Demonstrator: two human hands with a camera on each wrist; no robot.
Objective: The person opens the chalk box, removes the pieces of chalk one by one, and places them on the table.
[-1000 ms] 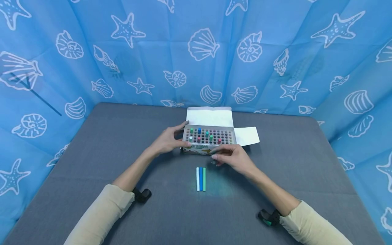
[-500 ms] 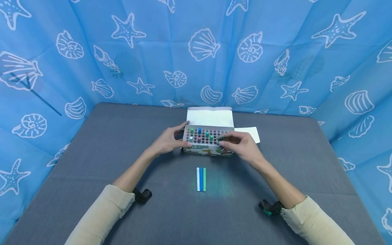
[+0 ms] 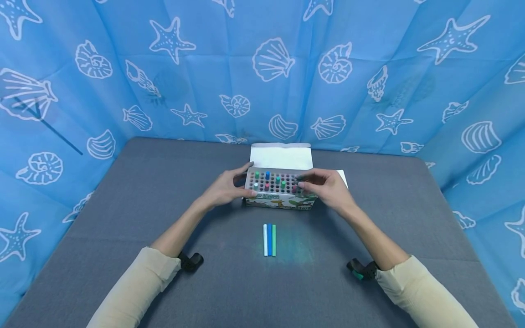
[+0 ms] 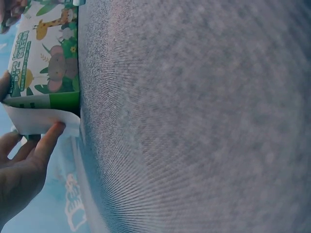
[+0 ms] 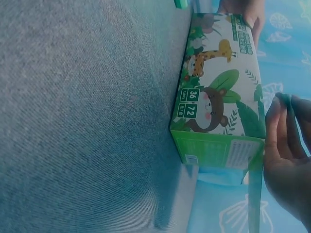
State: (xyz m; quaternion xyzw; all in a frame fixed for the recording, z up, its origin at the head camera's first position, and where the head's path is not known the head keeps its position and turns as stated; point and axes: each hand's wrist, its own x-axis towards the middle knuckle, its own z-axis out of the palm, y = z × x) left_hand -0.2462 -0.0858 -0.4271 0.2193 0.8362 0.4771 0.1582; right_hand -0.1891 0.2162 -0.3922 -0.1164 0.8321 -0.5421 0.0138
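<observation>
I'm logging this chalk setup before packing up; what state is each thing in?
Chalk box, open
Lid, folded back
Right end flap, folded outward
Left end flap, folded out
Chalks in box, upright
White chalk, lying flat
Blue chalk, lying flat
Green chalk, lying flat
Left hand, holding box
Right hand, at box; grip unclear

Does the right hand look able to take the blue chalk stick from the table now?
Probably yes: nothing covers the blue chalk stick, though the white chalk stick and green chalk stick flank it closely.
</observation>
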